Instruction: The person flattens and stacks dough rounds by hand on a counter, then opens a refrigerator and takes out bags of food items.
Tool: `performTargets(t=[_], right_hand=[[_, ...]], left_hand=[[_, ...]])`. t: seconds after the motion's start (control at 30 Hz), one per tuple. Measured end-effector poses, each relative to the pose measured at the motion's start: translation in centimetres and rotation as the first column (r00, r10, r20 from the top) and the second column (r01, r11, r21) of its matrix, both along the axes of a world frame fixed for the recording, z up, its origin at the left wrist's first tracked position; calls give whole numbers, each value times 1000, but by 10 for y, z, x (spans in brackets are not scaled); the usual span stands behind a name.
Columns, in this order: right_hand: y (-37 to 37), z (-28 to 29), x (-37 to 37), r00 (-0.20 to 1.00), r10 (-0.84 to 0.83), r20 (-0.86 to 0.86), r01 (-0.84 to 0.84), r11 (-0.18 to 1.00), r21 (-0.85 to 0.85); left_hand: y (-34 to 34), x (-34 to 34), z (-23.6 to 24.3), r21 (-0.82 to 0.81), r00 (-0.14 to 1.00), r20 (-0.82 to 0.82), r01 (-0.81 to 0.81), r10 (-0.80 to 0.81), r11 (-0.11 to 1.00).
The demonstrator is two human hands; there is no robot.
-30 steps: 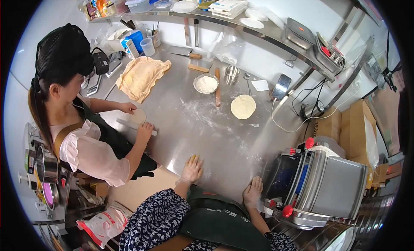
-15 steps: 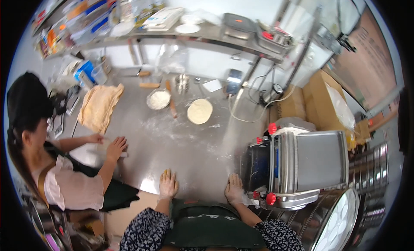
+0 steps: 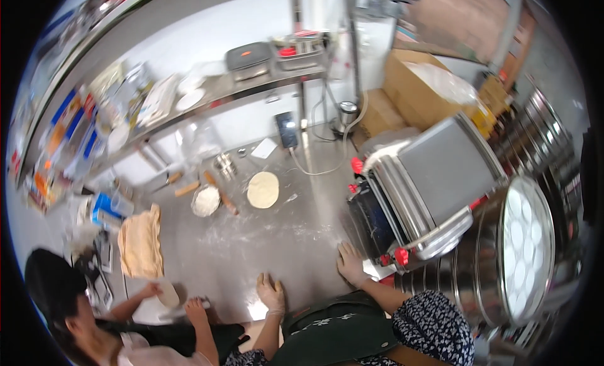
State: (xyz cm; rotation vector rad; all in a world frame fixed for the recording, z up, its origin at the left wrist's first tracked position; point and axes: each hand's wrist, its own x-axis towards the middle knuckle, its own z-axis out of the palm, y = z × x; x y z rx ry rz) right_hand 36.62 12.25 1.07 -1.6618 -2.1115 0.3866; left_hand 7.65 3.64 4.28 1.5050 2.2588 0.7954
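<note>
My left hand (image 3: 269,295), in a translucent glove, rests fingers down on the steel worktop (image 3: 217,259) at its front edge. My right hand (image 3: 350,266), gloved too, lies on the top beside the roller machine (image 3: 415,196) with red knobs. Neither hand holds anything. Farther back lie a round flat piece of dough (image 3: 263,190), a bowl of flour (image 3: 206,204) and a wooden rolling pin (image 3: 229,203). At left a large folded sheet of dough (image 3: 140,246) sits near a co-worker (image 3: 69,322), whose hands touch a small round dough piece (image 3: 168,293) and a pale pin.
A phone on a cable (image 3: 285,130) stands at the back below a steel shelf (image 3: 220,92) of trays and packages. Cardboard boxes (image 3: 402,83) fill the back right. Stacked round steel steamers (image 3: 478,284) with white discs stand at the right, beside the machine.
My view has turned to the right and tilted, bringing the machine and steamers more into sight. Both my hands stay on the worktop. The co-worker's hands have shifted a little on the small dough.
</note>
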Motion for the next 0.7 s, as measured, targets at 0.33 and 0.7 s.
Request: performTargets(t=[0.33,0.7], right_hand=[[38,104,-132,-294,-612,-735,-621,707,-340],[-1,81,-119,-116,-436,-892,-351,858,-374]], left_hand=[[110,48,58,502,647,71,634,-759,588],[99,46,94,471,477,12,773,-879,425]])
